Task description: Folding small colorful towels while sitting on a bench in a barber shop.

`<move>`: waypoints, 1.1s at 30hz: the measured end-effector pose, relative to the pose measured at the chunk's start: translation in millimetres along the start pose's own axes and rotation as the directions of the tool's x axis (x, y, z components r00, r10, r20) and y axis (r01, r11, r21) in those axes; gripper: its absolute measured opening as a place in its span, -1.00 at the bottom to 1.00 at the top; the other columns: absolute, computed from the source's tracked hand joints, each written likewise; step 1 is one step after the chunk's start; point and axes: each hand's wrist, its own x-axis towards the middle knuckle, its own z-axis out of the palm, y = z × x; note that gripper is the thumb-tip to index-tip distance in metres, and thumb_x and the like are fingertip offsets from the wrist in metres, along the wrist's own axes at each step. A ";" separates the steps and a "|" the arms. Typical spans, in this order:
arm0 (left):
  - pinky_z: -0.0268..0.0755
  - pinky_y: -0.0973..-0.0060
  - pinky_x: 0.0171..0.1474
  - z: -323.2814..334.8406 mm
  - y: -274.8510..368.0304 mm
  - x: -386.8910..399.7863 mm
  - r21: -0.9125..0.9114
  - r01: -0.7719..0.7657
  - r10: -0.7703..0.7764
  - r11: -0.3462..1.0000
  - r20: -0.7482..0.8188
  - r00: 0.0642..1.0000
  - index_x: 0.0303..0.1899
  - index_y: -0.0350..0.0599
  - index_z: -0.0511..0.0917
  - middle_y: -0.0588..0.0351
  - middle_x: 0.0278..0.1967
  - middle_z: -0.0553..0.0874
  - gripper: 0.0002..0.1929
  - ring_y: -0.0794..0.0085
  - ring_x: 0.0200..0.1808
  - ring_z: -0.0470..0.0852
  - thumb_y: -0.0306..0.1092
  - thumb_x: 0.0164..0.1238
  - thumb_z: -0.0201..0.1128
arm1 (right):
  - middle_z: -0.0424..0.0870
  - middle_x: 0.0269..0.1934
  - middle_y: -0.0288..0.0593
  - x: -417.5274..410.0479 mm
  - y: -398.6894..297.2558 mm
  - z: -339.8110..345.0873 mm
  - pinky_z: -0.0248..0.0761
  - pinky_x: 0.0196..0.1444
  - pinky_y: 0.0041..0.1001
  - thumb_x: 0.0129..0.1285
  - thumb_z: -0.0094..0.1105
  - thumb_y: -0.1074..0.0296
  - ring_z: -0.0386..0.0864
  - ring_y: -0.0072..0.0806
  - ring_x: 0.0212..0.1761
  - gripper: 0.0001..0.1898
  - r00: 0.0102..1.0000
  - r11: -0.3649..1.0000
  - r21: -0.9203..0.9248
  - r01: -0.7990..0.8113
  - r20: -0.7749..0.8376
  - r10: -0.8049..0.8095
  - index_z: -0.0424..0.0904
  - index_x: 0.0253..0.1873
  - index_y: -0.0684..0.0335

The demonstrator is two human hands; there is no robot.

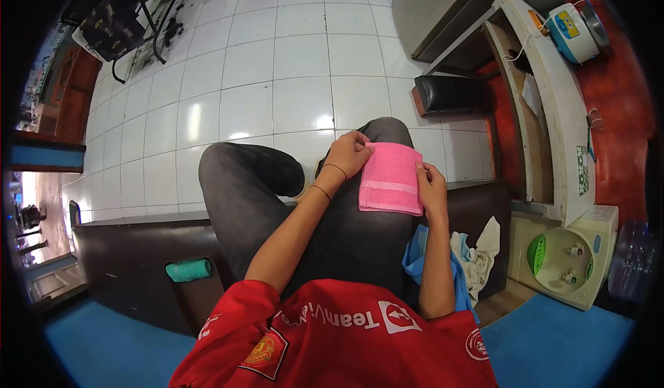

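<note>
A folded pink towel (pixel 391 178) lies flat over my right thigh, with a pale woven band across its lower part. At its upper left corner, my left hand (pixel 350 153) pinches the cloth between thumb and fingers. My right hand (pixel 431 185) grips the right edge, thumb on top and fingers partly hidden behind it. Beside my right forearm, a blue cloth (pixel 415 258) and a crumpled off-white cloth (pixel 485 263) lie in a loose heap. To my left, a rolled green towel (pixel 188 270) rests on the dark bench (pixel 145 253).
A water dispenser (pixel 555 258) stands right of the bench, with a large clear bottle (pixel 633 263) beside it. A white cabinet (pixel 555 102) carries a rice cooker (pixel 573 32). A black padded stool (pixel 451 95) sits ahead right. A folding chair (pixel 111 32) stands far left on white tiles (pixel 249 97).
</note>
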 end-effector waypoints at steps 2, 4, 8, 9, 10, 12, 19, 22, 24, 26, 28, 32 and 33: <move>0.46 0.61 -0.38 -1.5 0.4 0.4 0.053 0.015 -0.018 0.999 0.058 0.998 -0.20 -0.30 0.59 0.15 -0.52 0.67 -0.80 0.60 -0.51 0.59 -0.36 0.26 0.30 | 0.65 -0.27 -0.17 0.0 -2.1 -0.7 0.37 -0.14 -0.58 0.39 0.13 0.18 0.51 -0.59 -0.25 -0.63 1.000 0.999 -0.044 -0.021 0.011 0.022 0.54 0.05 0.41; 0.47 0.60 -0.37 -1.4 -7.3 1.9 -0.021 0.039 -0.039 0.999 0.042 0.998 -0.19 -0.31 0.59 0.14 -0.51 0.68 -0.77 0.60 -0.49 0.60 -0.34 0.25 0.32 | 0.64 -0.27 -0.19 -0.9 -3.5 0.1 0.37 -0.14 -0.59 0.39 0.14 0.17 0.51 -0.61 -0.24 -0.65 0.998 0.998 -0.025 -0.054 0.015 0.054 0.56 0.00 0.41; 0.50 0.56 -0.32 0.1 -1.0 -4.2 0.114 0.026 -0.026 0.993 0.000 1.000 -0.18 -0.33 0.60 0.12 -0.48 0.69 -0.69 0.56 -0.45 0.63 -0.25 0.19 0.38 | 0.64 -0.26 -0.22 2.1 4.1 -2.4 0.37 -0.13 -0.61 0.39 0.15 0.18 0.51 -0.62 -0.24 -0.67 0.998 0.996 0.071 -0.059 0.042 0.056 0.56 -0.03 0.40; 0.50 0.56 -0.32 0.4 -2.2 -6.2 0.113 0.023 -0.023 0.993 -0.004 1.000 -0.18 -0.33 0.60 0.12 -0.48 0.69 -0.69 0.56 -0.45 0.63 -0.25 0.19 0.38 | 0.63 -0.32 -0.27 3.4 4.4 -2.0 0.34 -0.21 -0.63 0.36 0.18 0.20 0.49 -0.64 -0.30 -0.68 0.996 0.986 0.151 -0.067 0.065 0.058 0.57 -0.04 0.40; 0.51 0.54 -0.31 1.2 -3.2 -9.3 0.150 0.032 -0.035 0.988 0.019 0.999 -0.19 -0.33 0.60 0.11 -0.48 0.69 -0.67 0.55 -0.45 0.63 -0.23 0.17 0.39 | 0.61 -0.37 -0.31 4.5 4.5 -2.2 0.32 -0.28 -0.64 0.34 0.21 0.21 0.46 -0.67 -0.36 -0.68 0.994 0.970 0.230 -0.076 0.088 0.057 0.59 -0.05 0.41; 0.52 0.53 -0.30 2.2 -1.7 -10.4 0.187 0.051 -0.063 0.981 0.055 0.996 -0.22 -0.33 0.60 0.12 -0.49 0.68 -0.67 0.54 -0.45 0.64 -0.21 0.18 0.39 | 0.62 -0.32 -0.29 4.0 -1.4 -6.3 0.35 -0.24 -0.64 0.34 0.22 0.23 0.49 -0.65 -0.32 -0.69 0.990 0.949 0.298 -0.103 0.121 0.069 0.58 -0.04 0.41; 0.48 0.61 -0.25 -7.9 7.6 1.4 0.129 -0.033 0.010 0.991 0.172 0.985 -0.17 -0.28 0.57 0.15 -0.39 0.68 -0.75 0.60 -0.33 0.62 -0.33 0.22 0.37 | 0.64 -0.14 -0.19 -2.0 -43.4 -21.8 0.40 -0.02 -0.59 0.30 0.24 0.44 0.55 -0.59 -0.14 -0.74 0.996 0.810 0.585 0.051 0.030 -0.085 0.55 0.03 0.42; 0.47 0.61 -0.10 -8.6 61.4 -8.4 -0.249 -0.313 0.354 0.917 0.143 0.924 -0.14 -0.27 0.55 0.10 -0.27 0.68 -0.85 0.60 -0.22 0.62 -0.61 0.28 0.19 | 0.63 -0.11 -0.20 -23.2 -86.0 -50.8 0.41 -0.01 -0.57 0.25 0.23 0.56 0.56 -0.56 -0.14 -0.75 0.947 0.824 0.468 0.319 -0.139 -0.288 0.55 0.02 0.41; 0.48 0.60 -0.07 -5.7 74.1 -6.5 -0.280 -0.400 0.432 0.873 0.062 0.899 -0.14 -0.26 0.55 0.10 -0.24 0.67 -0.84 0.58 -0.19 0.62 -0.64 0.27 0.16 | 0.62 -0.12 -0.19 -40.1 -109.7 -58.8 0.43 -0.03 -0.56 0.22 0.23 0.60 0.57 -0.54 -0.15 -0.74 0.875 0.807 0.339 0.483 -0.195 -0.442 0.57 0.01 0.38; 0.50 0.58 -0.01 -1.6 72.3 -4.1 -0.294 -0.534 0.539 0.793 -0.072 0.839 -0.16 -0.24 0.56 0.09 -0.15 0.67 -0.77 0.53 -0.11 0.64 -0.74 0.21 0.10 | 0.60 -0.22 -0.17 -63.0 -120.0 -61.3 0.45 -0.17 -0.52 0.05 0.27 0.68 0.58 -0.45 -0.23 -0.70 0.609 0.605 -0.234 0.761 -0.067 -0.791 0.64 -0.07 0.29; 0.51 0.56 -0.02 4.4 54.6 -2.5 -0.207 -0.579 0.578 0.789 -0.069 0.813 -0.16 -0.22 0.57 0.05 -0.14 0.67 -0.75 0.45 -0.11 0.66 -0.74 0.17 0.11 | 0.56 -0.29 -0.14 -82.7 -114.1 -48.4 0.44 -0.28 -0.45 -0.11 0.27 0.71 0.57 -0.34 -0.28 -0.66 0.545 0.484 -0.386 0.785 0.059 -0.836 0.69 -0.17 0.23; 0.49 0.33 0.04 10.1 1.0 -14.1 0.301 -0.657 0.674 0.691 0.061 0.736 -0.06 -0.07 0.57 -0.15 0.03 0.58 -0.64 0.03 0.02 0.61 -0.66 0.07 0.18 | 0.53 -0.32 -0.18 -99.9 -57.1 1.8 0.39 -0.21 -0.34 -0.02 0.26 0.62 0.51 -0.23 -0.29 -0.70 0.636 0.562 -0.316 0.764 0.228 -0.737 0.67 -0.12 0.23; 0.46 0.24 0.08 11.1 -6.4 -23.4 0.507 -0.612 0.670 0.607 0.089 0.737 -0.02 0.00 0.57 -0.18 0.10 0.54 -0.60 -0.04 0.10 0.55 -0.61 0.07 0.19 | 0.53 -0.32 -0.18 -98.8 -53.0 9.1 0.39 -0.21 -0.34 -0.02 0.26 0.62 0.51 -0.23 -0.29 -0.70 0.637 0.565 -0.311 0.764 0.226 -0.737 0.67 -0.12 0.23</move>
